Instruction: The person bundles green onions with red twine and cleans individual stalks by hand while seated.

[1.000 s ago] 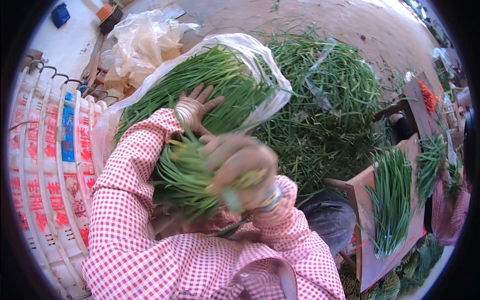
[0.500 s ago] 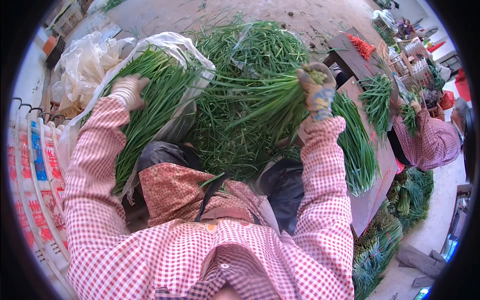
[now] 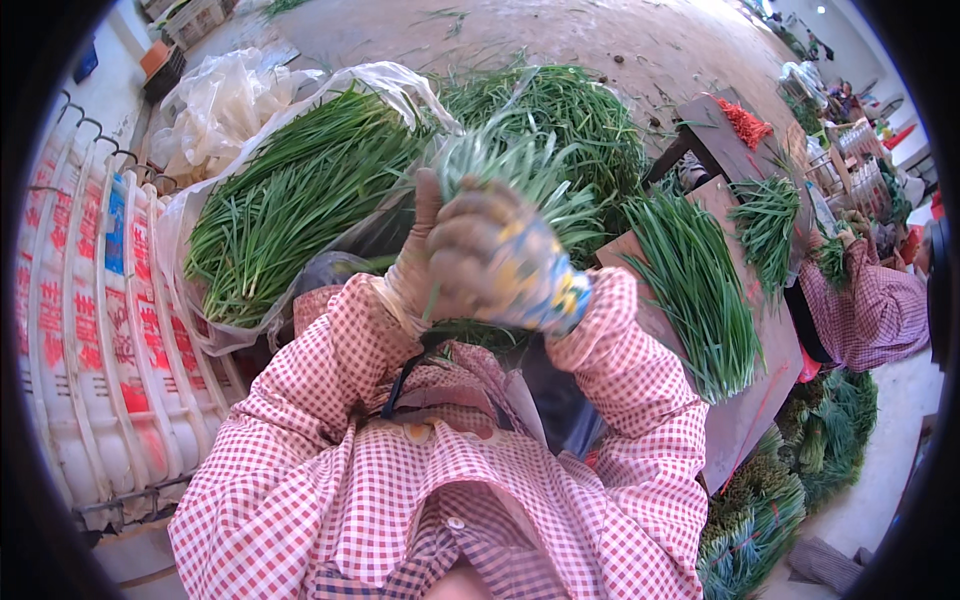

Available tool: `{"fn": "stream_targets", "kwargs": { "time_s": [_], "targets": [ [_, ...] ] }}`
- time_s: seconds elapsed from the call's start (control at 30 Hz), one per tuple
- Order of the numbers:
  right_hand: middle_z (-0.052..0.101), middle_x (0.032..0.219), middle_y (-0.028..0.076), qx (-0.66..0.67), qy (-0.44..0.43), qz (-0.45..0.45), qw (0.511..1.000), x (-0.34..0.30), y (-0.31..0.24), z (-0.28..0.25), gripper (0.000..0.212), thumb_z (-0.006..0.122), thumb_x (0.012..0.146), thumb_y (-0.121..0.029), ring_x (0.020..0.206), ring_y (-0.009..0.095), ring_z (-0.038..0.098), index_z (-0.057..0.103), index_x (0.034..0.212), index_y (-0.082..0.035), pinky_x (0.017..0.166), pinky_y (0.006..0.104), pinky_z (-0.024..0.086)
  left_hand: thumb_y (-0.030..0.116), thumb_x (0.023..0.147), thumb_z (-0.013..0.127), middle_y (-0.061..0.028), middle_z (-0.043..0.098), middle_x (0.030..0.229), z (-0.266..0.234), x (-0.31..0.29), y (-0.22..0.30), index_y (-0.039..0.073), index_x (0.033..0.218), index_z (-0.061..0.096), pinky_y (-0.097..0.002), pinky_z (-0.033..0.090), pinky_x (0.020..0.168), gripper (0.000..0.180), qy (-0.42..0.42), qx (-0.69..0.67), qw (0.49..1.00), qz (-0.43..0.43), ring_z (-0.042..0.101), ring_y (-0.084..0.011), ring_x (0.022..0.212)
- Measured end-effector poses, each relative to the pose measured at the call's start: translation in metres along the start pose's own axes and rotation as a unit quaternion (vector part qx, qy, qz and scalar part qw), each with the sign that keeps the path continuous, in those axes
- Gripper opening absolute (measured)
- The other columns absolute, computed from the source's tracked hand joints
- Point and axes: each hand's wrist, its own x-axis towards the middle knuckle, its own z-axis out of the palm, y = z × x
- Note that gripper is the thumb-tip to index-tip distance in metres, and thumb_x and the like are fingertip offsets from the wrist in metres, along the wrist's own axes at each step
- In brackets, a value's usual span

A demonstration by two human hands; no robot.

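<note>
A big heap of green chives (image 3: 570,110) lies on the dirt floor (image 3: 600,40) at 12 o'clock. At 10 o'clock a clear plastic bag (image 3: 200,215) holds more long chives. White crates (image 3: 90,330) stand in a row at 9 o'clock. A brown table (image 3: 770,360) at 3 o'clock carries a flat pile of chives (image 3: 695,290), and past it another person in a red checked sleeve (image 3: 870,310) sits by smaller bunches. Tied bunches (image 3: 760,500) lie on the floor at 4 o'clock. In the middle, both hands are pressed together around one bunch of chives (image 3: 510,165), held up close. The left hand (image 3: 425,255) grips its stems from the left. The right hand (image 3: 505,260), in a dirty glove, wraps over the stems just beside it. The green tips fan out above the hands toward 12 o'clock
</note>
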Motion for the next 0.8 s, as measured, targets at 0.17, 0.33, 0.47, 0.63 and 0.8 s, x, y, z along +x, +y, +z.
{"fn": "stream_targets", "kwargs": {
  "time_s": [0.17, 0.33, 0.47, 0.63, 0.8],
  "targets": [
    [0.054, 0.108, 0.007, 0.487, -0.105, 0.096, 0.862, -0.025, -0.031, 0.058, 0.036, 0.065, 0.079, -0.034, 0.103, 0.029, 0.053, 0.056, 0.109, -0.015, 0.092, 0.0496, 0.041, 0.068, 0.081, 0.043, -0.0204, 0.053, 0.135, -0.029, -0.025, 0.010, 0.006, 0.146, 0.035, -0.0495, 0.048, 0.096, 0.091, 0.080, 0.038, 0.990, 0.106, 0.057, -0.0366, 0.116],
    [0.048, 0.116, 0.004, 0.994, 0.064, -0.006, 0.093, -0.027, -0.051, 0.149, 0.046, 0.063, 0.082, -0.036, 0.107, 0.027, 0.047, 0.049, 0.123, -0.019, 0.086, 0.0487, 0.038, 0.057, 0.081, 0.050, -0.0190, 0.054, 0.133, -0.060, -0.052, 0.013, 0.006, 0.146, 0.035, -0.0479, 0.050, 0.093, 0.084, 0.137, 0.021, 0.974, 0.181, 0.059, -0.0348, 0.113],
    [0.050, 0.121, 0.005, 0.733, -0.130, -0.029, 0.667, 0.011, -0.049, 0.109, 0.054, 0.070, 0.075, -0.033, 0.117, 0.029, 0.047, 0.053, 0.125, -0.022, 0.095, 0.0517, 0.039, 0.048, 0.081, 0.056, -0.0179, 0.055, 0.131, -0.066, -0.059, 0.012, 0.005, 0.146, 0.036, -0.0466, 0.052, 0.090, 0.080, 0.137, -0.007, 0.967, 0.216, 0.060, -0.0334, 0.110],
    [0.057, 0.128, 0.008, 0.184, -0.239, 0.045, 0.952, 0.065, -0.075, -0.015, 0.068, 0.079, 0.068, -0.031, 0.118, 0.029, 0.055, 0.056, 0.131, -0.020, 0.096, 0.0432, 0.046, 0.037, 0.081, 0.063, -0.0165, 0.057, 0.129, -0.057, -0.037, 0.012, 0.005, 0.146, 0.037, -0.0449, 0.054, 0.087, 0.077, 0.099, -0.038, 0.967, 0.230, 0.062, -0.0316, 0.107],
    [0.058, 0.113, 0.014, 0.260, 0.126, 0.544, 0.788, -0.018, -0.049, -0.092, 0.059, 0.082, 0.072, -0.027, 0.086, 0.022, 0.061, 0.055, 0.119, -0.004, 0.062, 0.0342, 0.054, 0.026, 0.082, 0.070, -0.0151, 0.058, 0.127, -0.029, -0.010, 0.011, 0.005, 0.145, 0.037, -0.0433, 0.057, 0.084, 0.075, 0.001, -0.029, 0.989, 0.147, 0.065, -0.0298, 0.103]
  ]
}}
